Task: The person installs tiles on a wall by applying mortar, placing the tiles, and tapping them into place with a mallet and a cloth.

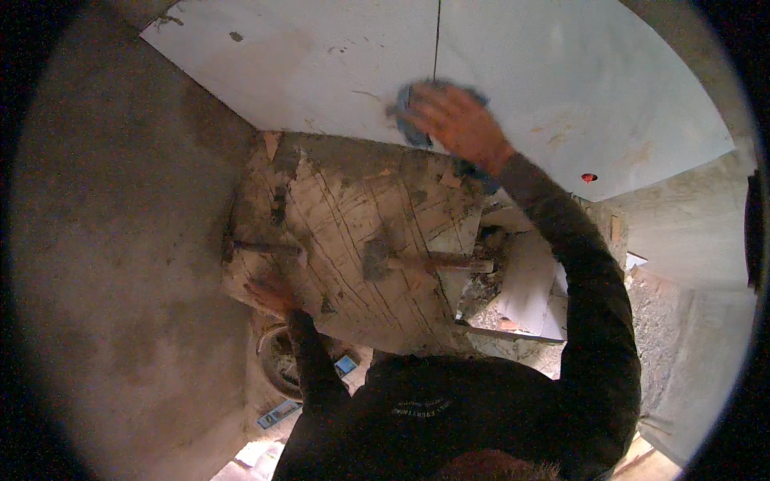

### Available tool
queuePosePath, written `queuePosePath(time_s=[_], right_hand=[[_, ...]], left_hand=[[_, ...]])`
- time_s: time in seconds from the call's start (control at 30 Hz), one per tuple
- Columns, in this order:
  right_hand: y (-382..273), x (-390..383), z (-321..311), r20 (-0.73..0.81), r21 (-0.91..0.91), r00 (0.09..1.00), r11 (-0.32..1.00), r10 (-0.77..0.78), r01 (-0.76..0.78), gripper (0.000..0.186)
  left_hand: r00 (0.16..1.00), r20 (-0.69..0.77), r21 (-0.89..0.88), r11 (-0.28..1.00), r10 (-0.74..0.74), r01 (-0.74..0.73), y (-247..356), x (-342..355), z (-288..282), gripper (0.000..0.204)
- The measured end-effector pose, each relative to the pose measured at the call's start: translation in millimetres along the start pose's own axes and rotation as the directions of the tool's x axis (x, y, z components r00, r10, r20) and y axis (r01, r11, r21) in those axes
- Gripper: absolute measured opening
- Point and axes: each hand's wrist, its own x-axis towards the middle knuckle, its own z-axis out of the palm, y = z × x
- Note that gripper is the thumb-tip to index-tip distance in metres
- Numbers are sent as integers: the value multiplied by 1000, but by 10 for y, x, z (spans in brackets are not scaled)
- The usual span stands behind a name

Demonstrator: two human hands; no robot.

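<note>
The right hand (457, 120) is raised against a pale tiled wall (561, 72) and presses a blue cloth (409, 108) flat to the tile surface. The fingers are spread apart and laid over the cloth, not curled around it. The cloth shows at the left edge of the hand and again below the wrist. It sits just left of a thin dark vertical joint (438, 36) between 2 large tiles, close above the lower edge of the tiling. The hand is blurred, so finger detail is limited.

The left hand (273, 295) rests on the near left edge of a scored, mortar-stained wooden board (353, 232) that serves as the desk. Whether its fingers grip the edge or only lie on it cannot be told.

On the board lie 2 hammers: 1 (385, 260) near the centre, its handle pointing right, and 1 (257, 247) at the left edge.

A small red tile spacer (589, 177) sits at the lower edge of the right tile. A bare rendered wall (120, 240) occupies the left. Below the board stands a dirty bucket (277, 361), with rubble and pale tile offcuts (529, 289) to the right.
</note>
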Motion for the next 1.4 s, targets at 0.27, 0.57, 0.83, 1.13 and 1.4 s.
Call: queuePosePath(time_s=[0.27,0.57,0.83,1.13,1.4], right_hand=[[-57,-159,-160,-163,-9,953,966,254,-259,53],[375,1365,-690,-787,11,413,680,458,-734,77],[240,1626,-694,-729,-89,568,769,383,-633,62],[323,922,-817,-632,-78,632,775,448,-627,68],[-28,2630,-533,-658,-138,700,869,277,-475,58]], left_hand=[[996,-87,109,994,24,-14,790,35,-709,61],[975,148,-33,985,-164,171,872,46,-949,62],[984,147,-32,994,-99,105,678,36,-594,61],[975,218,113,993,-47,23,769,10,-910,65],[947,258,-88,972,-191,220,872,-7,-1163,69]])
